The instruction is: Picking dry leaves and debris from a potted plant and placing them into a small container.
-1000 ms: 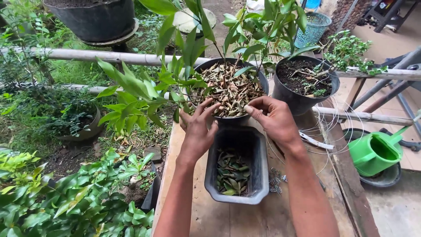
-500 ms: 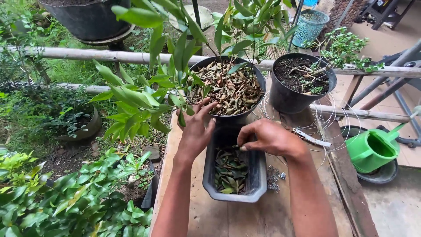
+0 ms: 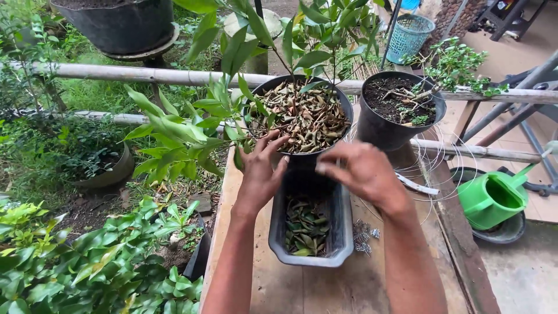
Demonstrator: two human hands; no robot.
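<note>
The wooden table (image 3: 325, 291) fills the near centre, its boards running away from us. On its far end stands the big black pot (image 3: 343, 100), round, heaped with dry brown leaves, green leafy stems leaning out of it to the left and upward. Just right of it sits a second black pot (image 3: 378, 131) of dark soil with a small twiggy plant. Off the table's right edge, a green watering can (image 3: 494, 197) rests in a dark dish, spout aimed far-right.

Now the grey rectangular tub (image 3: 308, 256): it lies on the table directly near-side of the big pot, its long axis pointing straight away from us, far end touching or tucked just under the pot's rim. Leaves lie in its bottom, green and brown.

The left hand (image 3: 260, 168) rests at the pot's near-left rim, fingers spread and loose, tips among the dry leaves, gripping nothing I can make out. The right hand (image 3: 360, 173) hovers over the tub's far end, blurred, fingers curled inward; whether it pinches anything, I cannot tell. Thin wire loops (image 3: 442, 160) and a small pile of metal clips (image 3: 364, 235) lie to the tub's right.
</note>
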